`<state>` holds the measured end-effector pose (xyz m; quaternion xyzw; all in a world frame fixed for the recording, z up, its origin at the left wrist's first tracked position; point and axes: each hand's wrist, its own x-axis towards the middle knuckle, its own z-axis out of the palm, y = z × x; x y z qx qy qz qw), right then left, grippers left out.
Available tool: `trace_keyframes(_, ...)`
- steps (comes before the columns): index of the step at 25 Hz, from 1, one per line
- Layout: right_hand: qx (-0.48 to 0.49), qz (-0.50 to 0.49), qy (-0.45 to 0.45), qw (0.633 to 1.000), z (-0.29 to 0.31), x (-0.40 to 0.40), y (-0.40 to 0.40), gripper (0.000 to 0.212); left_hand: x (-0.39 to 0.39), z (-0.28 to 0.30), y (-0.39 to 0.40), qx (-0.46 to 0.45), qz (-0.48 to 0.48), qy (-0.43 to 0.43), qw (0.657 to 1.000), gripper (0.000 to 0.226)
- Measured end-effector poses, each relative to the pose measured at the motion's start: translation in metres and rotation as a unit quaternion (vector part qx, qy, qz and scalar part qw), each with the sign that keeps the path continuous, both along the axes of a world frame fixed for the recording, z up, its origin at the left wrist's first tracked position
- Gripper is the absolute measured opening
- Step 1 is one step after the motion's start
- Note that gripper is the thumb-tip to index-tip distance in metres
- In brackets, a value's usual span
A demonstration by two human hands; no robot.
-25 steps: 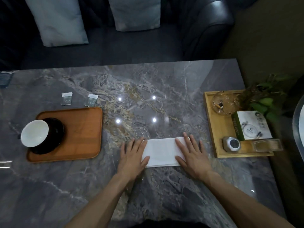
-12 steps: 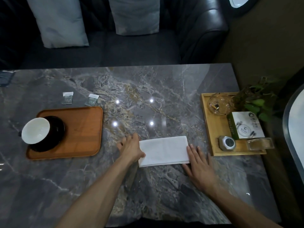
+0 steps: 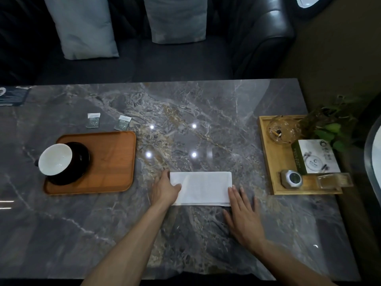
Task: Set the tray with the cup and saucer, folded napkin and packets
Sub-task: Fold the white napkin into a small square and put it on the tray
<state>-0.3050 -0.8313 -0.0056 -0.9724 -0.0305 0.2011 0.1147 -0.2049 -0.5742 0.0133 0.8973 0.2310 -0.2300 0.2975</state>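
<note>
A white folded napkin (image 3: 203, 187) lies flat on the marble table in front of me. My left hand (image 3: 165, 189) is at its left end, thumb on top of the cloth and fingers along the edge, pinching it. My right hand (image 3: 243, 215) lies flat on the table, fingertips touching the napkin's near right corner. A brown wooden tray (image 3: 115, 162) sits at the left and carries a white cup (image 3: 55, 158) on a black saucer (image 3: 79, 162) at its left end. Two small packets (image 3: 93, 120) (image 3: 123, 123) lie on the table just behind the tray.
A light wooden tray (image 3: 268, 162) at the right holds a glass ashtray (image 3: 281, 131), a box (image 3: 315, 156), a small round gadget (image 3: 291, 178) and a clear holder. A plant (image 3: 329, 124) stands beside it. A dark sofa with cushions runs behind the table.
Both hands came off the top of the napkin. My left hand moved to its left end and took hold there; my right hand slid back toward me, off the right end.
</note>
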Motion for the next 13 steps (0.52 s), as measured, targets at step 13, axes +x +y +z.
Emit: trace_keyframes(13, -0.028, 0.004, -0.002, 1.0, -0.008, -0.01, 0.01, 0.073, -0.016, 0.006, 0.011, -0.098, 0.051, -0.011, 0.994, 0.034)
